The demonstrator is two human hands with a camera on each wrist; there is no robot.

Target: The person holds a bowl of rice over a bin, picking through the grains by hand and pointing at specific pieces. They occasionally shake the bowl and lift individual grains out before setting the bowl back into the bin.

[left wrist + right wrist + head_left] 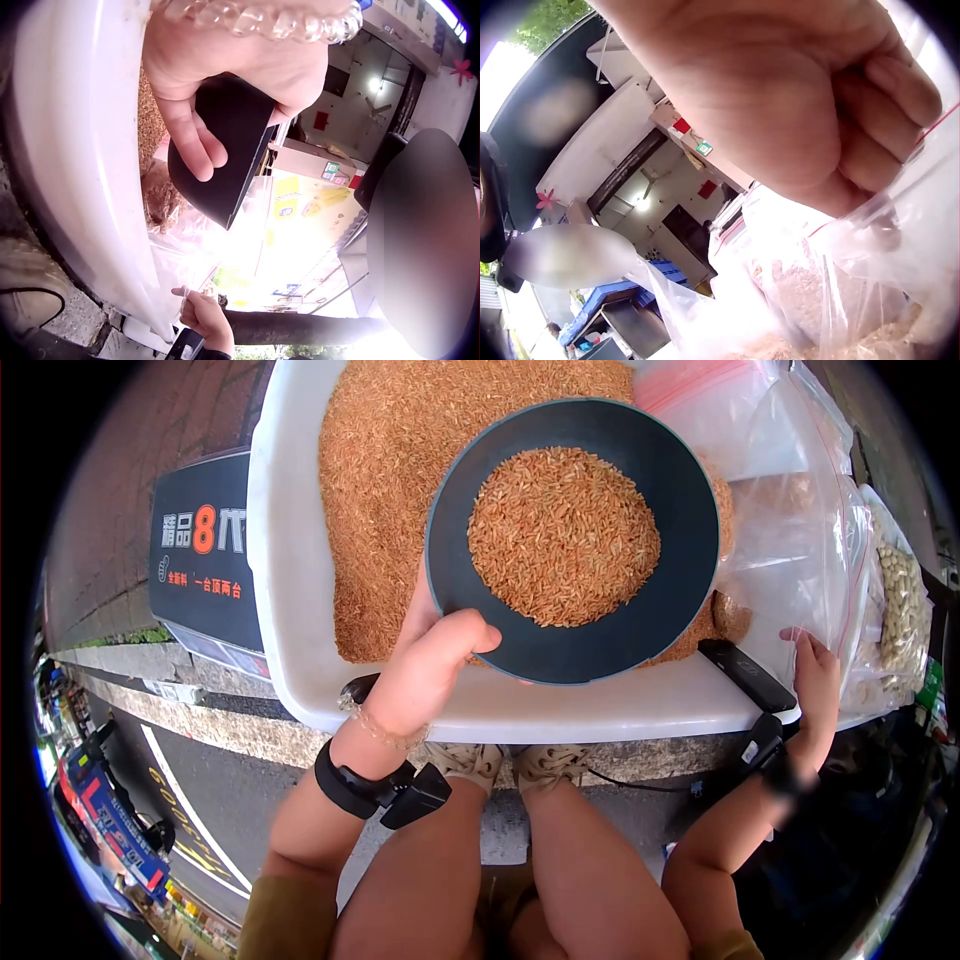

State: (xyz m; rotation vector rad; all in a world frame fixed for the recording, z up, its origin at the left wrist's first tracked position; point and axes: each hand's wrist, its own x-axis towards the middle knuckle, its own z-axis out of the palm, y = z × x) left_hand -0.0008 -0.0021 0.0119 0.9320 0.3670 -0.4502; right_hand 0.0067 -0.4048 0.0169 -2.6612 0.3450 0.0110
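My left hand (pixel 415 670) grips a dark grey round bowl (pixel 570 657) by its near left rim, thumb over the edge and fingers underneath. In the bowl lies a heap of reddish-brown rice (pixel 565 535). The left wrist view shows the fingers curled against the underside of the bowl (pixel 232 139). On the right, my right hand (pixel 818 685) pinches the edge of a clear plastic zip bag (pixel 775 575). From the right wrist view, the fingers of the right hand (pixel 780 105) are curled in on the clear film.
A white tub (pixel 300 590) full of loose rice (pixel 380 490) lies under the bowl. A black bar-shaped object (pixel 748 675) rests at its front right corner. More zip bags (pixel 705 385) lie at the back right. Beside the tub are a bag of pale round pieces (pixel 900 595) and a printed box (pixel 203 545).
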